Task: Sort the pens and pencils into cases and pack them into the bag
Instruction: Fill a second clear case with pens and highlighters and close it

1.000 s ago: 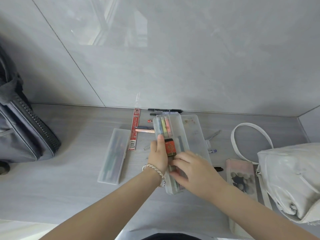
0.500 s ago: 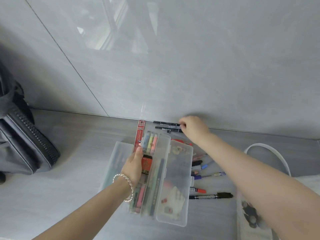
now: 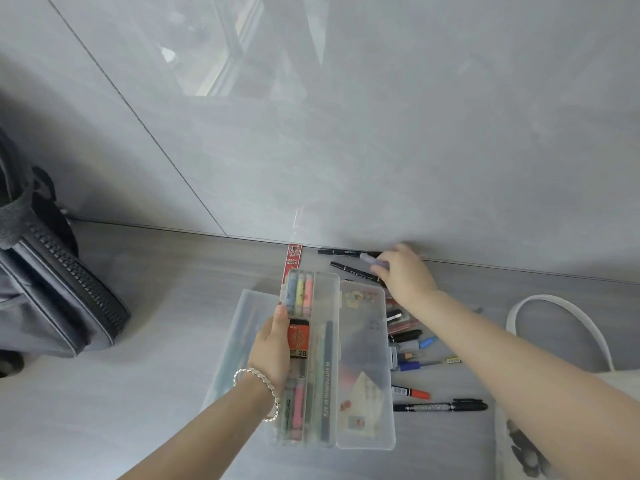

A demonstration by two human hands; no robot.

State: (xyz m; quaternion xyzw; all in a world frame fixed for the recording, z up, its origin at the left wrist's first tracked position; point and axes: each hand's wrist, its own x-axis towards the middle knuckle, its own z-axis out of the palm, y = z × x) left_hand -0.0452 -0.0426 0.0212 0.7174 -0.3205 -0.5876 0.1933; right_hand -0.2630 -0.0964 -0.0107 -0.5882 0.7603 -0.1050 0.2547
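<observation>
My left hand (image 3: 273,344) grips the left edge of a clear plastic pencil case (image 3: 332,362) that lies open, its lid (image 3: 365,368) folded out to the right. Inside are pastel highlighters, a red 2B lead box and several pens. My right hand (image 3: 403,273) is at the far wall, fingers closed on a pale purple pen (image 3: 372,260), beside two black markers (image 3: 346,252). Several loose pens and markers (image 3: 415,355) lie right of the case. A second clear case (image 3: 239,337) lies shut under my left hand's side.
A dark grey backpack (image 3: 52,289) with a heavy zip stands at the left. A white bag strap (image 3: 561,317) curves at the right, with a translucent pouch (image 3: 519,441) below it. A red lead packet (image 3: 293,259) lies behind the case. The grey wall rises close behind.
The case was shut under both hands, then opened. My right hand left it, reached to the far wall and has now closed on the purple pen. My view came closer.
</observation>
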